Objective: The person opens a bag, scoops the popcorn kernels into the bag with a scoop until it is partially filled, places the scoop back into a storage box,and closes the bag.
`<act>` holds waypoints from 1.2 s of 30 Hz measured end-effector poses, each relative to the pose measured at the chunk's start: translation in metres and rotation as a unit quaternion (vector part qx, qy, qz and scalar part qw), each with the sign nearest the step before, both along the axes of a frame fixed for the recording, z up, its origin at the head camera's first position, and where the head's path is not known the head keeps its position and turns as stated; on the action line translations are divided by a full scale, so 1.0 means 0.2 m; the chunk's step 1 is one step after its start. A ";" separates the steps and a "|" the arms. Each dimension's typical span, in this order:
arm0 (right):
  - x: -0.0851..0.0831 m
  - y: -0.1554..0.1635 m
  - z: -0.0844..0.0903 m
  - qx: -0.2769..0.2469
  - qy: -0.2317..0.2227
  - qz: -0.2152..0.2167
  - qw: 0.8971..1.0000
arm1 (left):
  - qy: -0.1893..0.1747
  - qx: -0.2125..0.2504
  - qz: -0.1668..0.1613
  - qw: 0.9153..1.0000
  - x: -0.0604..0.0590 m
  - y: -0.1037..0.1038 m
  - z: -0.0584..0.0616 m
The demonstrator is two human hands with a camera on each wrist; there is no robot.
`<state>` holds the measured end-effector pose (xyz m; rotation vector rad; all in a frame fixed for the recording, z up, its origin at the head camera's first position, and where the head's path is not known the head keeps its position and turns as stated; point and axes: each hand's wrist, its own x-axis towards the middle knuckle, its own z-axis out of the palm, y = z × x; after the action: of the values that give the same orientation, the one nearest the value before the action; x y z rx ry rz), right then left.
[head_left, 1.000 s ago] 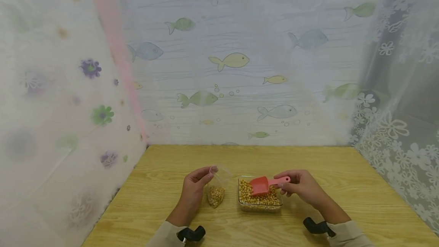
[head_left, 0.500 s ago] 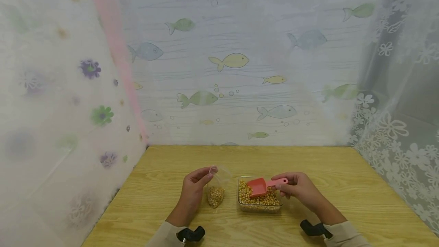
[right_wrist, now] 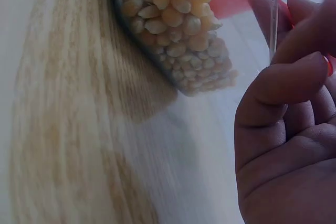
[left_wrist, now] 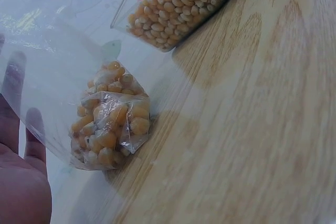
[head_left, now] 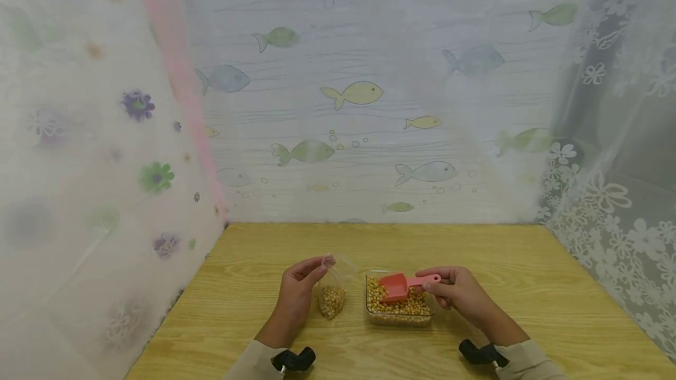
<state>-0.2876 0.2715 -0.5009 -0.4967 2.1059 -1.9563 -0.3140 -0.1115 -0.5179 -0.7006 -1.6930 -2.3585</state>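
Note:
A clear plastic bag [head_left: 331, 301] with corn kernels in its bottom hangs from my left hand [head_left: 297, 293], whose thumb and fingers pinch its top edge. In the left wrist view the bulge of kernels [left_wrist: 110, 119] sits low, at the wooden surface. To the right stands a clear rectangular container [head_left: 399, 319] of corn kernels [head_left: 409, 308]. My right hand [head_left: 461, 293] grips the handle of a pink scoop [head_left: 395, 287], and the scoop's bowl lies at the kernels inside the container. Curled fingers [right_wrist: 283, 85] show beside the container wall in the right wrist view.
Both things rest on a wooden table [head_left: 264, 245]. A fish-print curtain [head_left: 364, 133] hangs behind it, with flowered sheets [head_left: 158, 177] on the left and right. Black wrist mounts [head_left: 293, 360] sit at both sleeves.
My right hand and the scoop have shifted slightly left across the kernels, the hand also a little lower. My left hand and the bag have stayed nearly still.

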 end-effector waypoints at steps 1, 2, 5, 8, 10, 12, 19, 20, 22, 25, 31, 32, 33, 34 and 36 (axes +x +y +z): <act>0.00 0.00 0.00 -0.006 0.001 0.006 1.000 | -0.002 0.001 0.000 1.000 0.00 0.00 0.00; 0.01 -0.01 0.01 -0.010 0.003 0.011 1.000 | -0.003 0.001 0.000 1.000 0.00 0.00 0.00; 0.01 -0.01 0.01 -0.026 0.005 0.027 0.999 | -0.006 -0.002 0.001 1.000 0.00 0.00 0.00; 0.02 -0.01 0.01 -0.046 0.001 0.038 0.998 | -0.001 -0.008 -0.005 1.000 0.00 0.00 0.01; 0.01 0.00 0.00 -0.058 0.001 0.047 0.997 | 0.005 -0.014 -0.010 1.000 0.00 0.00 0.01; 0.01 0.00 -0.01 -0.070 0.003 0.056 0.996 | 0.011 -0.020 -0.014 1.000 0.00 -0.01 0.01; -0.01 0.03 -0.05 -0.105 0.001 0.073 0.992 | 0.010 -0.030 -0.016 0.999 0.00 -0.01 0.00; -0.01 0.04 -0.05 -0.108 0.002 0.073 0.991 | 0.009 -0.031 -0.013 0.999 0.00 -0.01 0.00; -0.01 0.04 -0.06 -0.119 0.001 0.076 0.990 | 0.007 -0.032 -0.011 0.999 0.00 -0.01 0.00; -0.02 0.05 -0.07 -0.136 0.001 0.085 0.987 | -0.001 -0.028 -0.007 1.000 0.00 -0.01 0.00; -0.02 0.05 -0.07 -0.162 -0.013 0.094 0.982 | -0.014 -0.022 0.001 1.000 0.01 0.00 0.01; -0.02 0.05 -0.07 -0.168 -0.016 0.095 0.981 | -0.015 -0.024 0.001 1.000 0.01 0.00 0.01; -0.02 0.05 -0.07 -0.173 -0.017 0.095 0.980 | -0.015 -0.026 0.001 1.000 0.00 0.00 0.01; -0.02 0.04 -0.06 -0.178 -0.018 0.096 0.979 | -0.014 -0.027 0.001 1.000 0.00 0.00 0.00; -0.02 0.04 -0.05 -0.190 -0.018 0.102 0.976 | -0.011 -0.026 0.001 1.000 0.00 0.00 0.00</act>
<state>-0.2910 0.2793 -0.5113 -0.7077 1.5849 -2.2270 -0.3138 -0.1122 -0.5176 -0.6838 -1.7704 -2.3376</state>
